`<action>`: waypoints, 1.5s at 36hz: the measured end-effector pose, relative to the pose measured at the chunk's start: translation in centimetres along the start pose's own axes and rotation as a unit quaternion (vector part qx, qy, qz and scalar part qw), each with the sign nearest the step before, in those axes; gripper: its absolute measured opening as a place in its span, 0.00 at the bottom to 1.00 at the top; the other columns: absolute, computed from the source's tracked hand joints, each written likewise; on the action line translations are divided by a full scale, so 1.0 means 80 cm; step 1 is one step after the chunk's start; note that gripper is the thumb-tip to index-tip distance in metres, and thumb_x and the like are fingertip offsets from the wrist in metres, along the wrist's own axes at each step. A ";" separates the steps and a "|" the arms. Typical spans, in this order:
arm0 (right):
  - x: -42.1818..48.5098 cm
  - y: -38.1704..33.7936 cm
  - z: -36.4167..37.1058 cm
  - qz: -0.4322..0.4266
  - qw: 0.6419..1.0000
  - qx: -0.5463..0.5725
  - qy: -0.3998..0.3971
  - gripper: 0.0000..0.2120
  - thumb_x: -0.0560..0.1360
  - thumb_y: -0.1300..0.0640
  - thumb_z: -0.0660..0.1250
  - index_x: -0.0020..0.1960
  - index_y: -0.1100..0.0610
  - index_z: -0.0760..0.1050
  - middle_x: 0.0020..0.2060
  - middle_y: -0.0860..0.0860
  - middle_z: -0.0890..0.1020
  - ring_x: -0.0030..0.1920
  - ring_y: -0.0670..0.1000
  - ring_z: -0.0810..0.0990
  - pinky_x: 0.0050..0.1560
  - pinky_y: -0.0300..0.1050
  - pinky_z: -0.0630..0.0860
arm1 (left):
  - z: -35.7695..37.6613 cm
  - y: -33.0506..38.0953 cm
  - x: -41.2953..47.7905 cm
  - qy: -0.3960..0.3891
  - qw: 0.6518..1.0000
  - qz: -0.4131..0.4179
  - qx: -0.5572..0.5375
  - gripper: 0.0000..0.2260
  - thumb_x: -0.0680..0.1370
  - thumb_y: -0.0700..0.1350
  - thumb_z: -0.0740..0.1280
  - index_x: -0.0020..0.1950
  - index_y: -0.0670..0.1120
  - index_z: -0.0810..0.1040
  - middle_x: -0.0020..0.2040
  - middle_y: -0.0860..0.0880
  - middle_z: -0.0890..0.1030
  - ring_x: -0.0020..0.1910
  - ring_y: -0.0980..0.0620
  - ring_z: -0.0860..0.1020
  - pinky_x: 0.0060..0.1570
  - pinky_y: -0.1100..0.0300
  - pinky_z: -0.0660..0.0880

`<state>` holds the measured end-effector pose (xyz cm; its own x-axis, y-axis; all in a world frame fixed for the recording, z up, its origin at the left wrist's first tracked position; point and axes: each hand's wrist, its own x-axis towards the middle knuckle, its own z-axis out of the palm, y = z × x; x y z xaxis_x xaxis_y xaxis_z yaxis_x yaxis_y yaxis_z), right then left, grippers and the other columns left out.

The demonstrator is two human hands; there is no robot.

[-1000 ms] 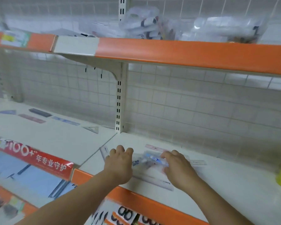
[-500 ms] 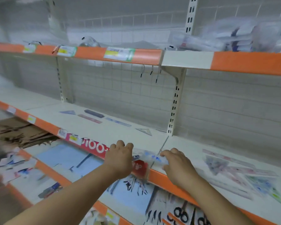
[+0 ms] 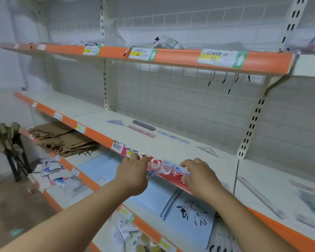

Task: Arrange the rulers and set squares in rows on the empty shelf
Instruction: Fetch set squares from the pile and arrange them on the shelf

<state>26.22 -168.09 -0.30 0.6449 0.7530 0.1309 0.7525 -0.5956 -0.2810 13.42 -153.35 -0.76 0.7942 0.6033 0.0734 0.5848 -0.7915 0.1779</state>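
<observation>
Moved leftward past the upright since a second ago, the work is now centred on the middle shelf. A row is already laid along the shelf's back edge: a blue set square, a dark ruler, a pink ruler, a blue ruler and, nearest the right corner, a clear set square.

A clear ruler packet is held just off the front edge, before the red price strip, unsupported by the surface. Its left end is gripped by the left hand, fingers curled over it. Its right end is pinched by the right hand.

Trouble is judged likeliest from that position. Slick plastic held only at its ends over open air could be lost to the lower shelf if either grip is eased before the surface is reached. A second risk is seen in the back row, which could be knocked askew if the packet is pushed in too far or at an angle. The clear set square, faint against the white, is the piece most easily struck or covered.
</observation>
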 end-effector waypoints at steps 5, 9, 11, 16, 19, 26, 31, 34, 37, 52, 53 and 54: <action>0.050 -0.029 0.024 -0.012 1.000 0.020 -0.009 0.18 0.79 0.55 0.60 0.69 0.49 0.67 0.61 0.50 0.71 0.63 0.51 0.69 0.62 0.46 0.69 | -0.001 -0.044 0.029 -0.005 1.000 -0.020 0.003 0.25 0.79 0.47 0.65 0.73 0.50 0.61 0.68 0.45 0.64 0.67 0.42 0.65 0.62 0.50 0.68; 0.104 -0.048 0.048 -0.026 0.999 0.031 -0.020 0.19 0.79 0.56 0.61 0.69 0.49 0.67 0.61 0.49 0.71 0.63 0.51 0.70 0.61 0.44 0.69 | -0.003 -0.079 0.065 -0.005 0.999 -0.035 0.013 0.25 0.78 0.45 0.64 0.73 0.50 0.61 0.68 0.44 0.65 0.65 0.41 0.66 0.61 0.51 0.69; 0.133 -0.058 0.055 -0.031 0.999 0.037 -0.016 0.19 0.79 0.55 0.62 0.69 0.48 0.67 0.61 0.49 0.71 0.63 0.51 0.70 0.61 0.44 0.69 | -0.006 -0.094 0.086 -0.005 0.999 -0.039 0.021 0.24 0.79 0.45 0.64 0.73 0.50 0.61 0.67 0.44 0.65 0.65 0.41 0.66 0.60 0.51 0.69; 0.205 -0.077 0.059 -0.043 0.998 0.053 -0.012 0.19 0.79 0.53 0.62 0.70 0.48 0.66 0.64 0.49 0.70 0.65 0.50 0.70 0.65 0.46 0.69 | -0.020 -0.130 0.145 0.000 0.998 -0.050 0.043 0.24 0.79 0.45 0.63 0.74 0.49 0.61 0.67 0.44 0.65 0.64 0.41 0.67 0.61 0.52 0.68; 0.241 -0.081 0.061 -0.045 0.998 0.052 -0.008 0.19 0.79 0.53 0.62 0.70 0.48 0.66 0.64 0.48 0.70 0.65 0.50 0.70 0.64 0.46 0.69 | -0.028 -0.147 0.179 0.012 0.997 -0.059 0.046 0.25 0.78 0.45 0.63 0.74 0.49 0.61 0.67 0.45 0.65 0.64 0.42 0.68 0.60 0.53 0.70; 0.284 -0.074 0.069 -0.020 0.998 0.026 -0.048 0.18 0.79 0.54 0.60 0.69 0.48 0.66 0.62 0.49 0.70 0.63 0.51 0.70 0.62 0.44 0.69 | -0.026 -0.172 0.240 -0.009 0.997 -0.060 0.052 0.25 0.77 0.45 0.63 0.74 0.49 0.61 0.66 0.44 0.66 0.62 0.42 0.68 0.62 0.52 0.70; 0.304 -0.073 0.072 0.011 0.998 0.025 -0.058 0.19 0.78 0.53 0.62 0.69 0.47 0.66 0.62 0.48 0.71 0.63 0.51 0.71 0.62 0.44 0.69 | -0.019 -0.185 0.279 -0.021 0.998 -0.046 0.041 0.25 0.78 0.47 0.63 0.74 0.50 0.60 0.67 0.44 0.66 0.64 0.42 0.67 0.62 0.52 0.70; 0.314 -0.075 0.075 0.031 0.997 0.027 -0.062 0.19 0.78 0.52 0.63 0.68 0.47 0.67 0.63 0.48 0.71 0.63 0.51 0.72 0.62 0.44 0.69 | -0.013 -0.193 0.302 -0.020 0.999 -0.030 0.038 0.25 0.78 0.47 0.62 0.75 0.50 0.60 0.67 0.45 0.65 0.65 0.42 0.67 0.59 0.52 0.70; 0.327 -0.082 0.078 0.054 0.997 0.031 -0.053 0.18 0.77 0.50 0.64 0.66 0.48 0.69 0.62 0.48 0.72 0.60 0.50 0.74 0.59 0.44 0.71 | -0.007 -0.204 0.326 -0.025 0.999 -0.008 0.041 0.25 0.78 0.47 0.61 0.75 0.51 0.59 0.67 0.45 0.65 0.64 0.43 0.67 0.60 0.52 0.70; 0.375 -0.162 0.123 0.182 0.982 0.012 -0.039 0.17 0.76 0.56 0.62 0.64 0.47 0.71 0.59 0.49 0.72 0.59 0.51 0.73 0.57 0.43 0.70 | -0.007 -0.304 0.441 -0.135 0.974 0.176 0.050 0.28 0.77 0.51 0.66 0.75 0.55 0.61 0.70 0.47 0.63 0.68 0.44 0.65 0.63 0.54 0.68; 0.376 -0.167 0.126 0.192 0.980 0.013 -0.041 0.16 0.76 0.56 0.62 0.63 0.47 0.71 0.59 0.49 0.72 0.59 0.51 0.73 0.57 0.43 0.70 | -0.007 -0.309 0.444 -0.147 0.970 0.189 0.048 0.29 0.76 0.52 0.67 0.75 0.55 0.61 0.70 0.47 0.63 0.68 0.44 0.65 0.64 0.53 0.68; 0.376 -0.172 0.129 0.203 0.978 0.014 -0.043 0.16 0.76 0.56 0.63 0.63 0.47 0.71 0.59 0.49 0.72 0.59 0.51 0.73 0.58 0.43 0.70 | -0.007 -0.312 0.448 -0.156 0.966 0.201 0.049 0.29 0.76 0.53 0.67 0.75 0.55 0.61 0.70 0.47 0.63 0.68 0.44 0.65 0.64 0.53 0.68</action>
<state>33.88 -134.34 -2.32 0.8752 0.4776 -0.0775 0.4318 -0.8433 -0.3200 27.15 -111.92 -2.04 0.9627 0.1977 -0.1849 0.2189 -0.9704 0.1020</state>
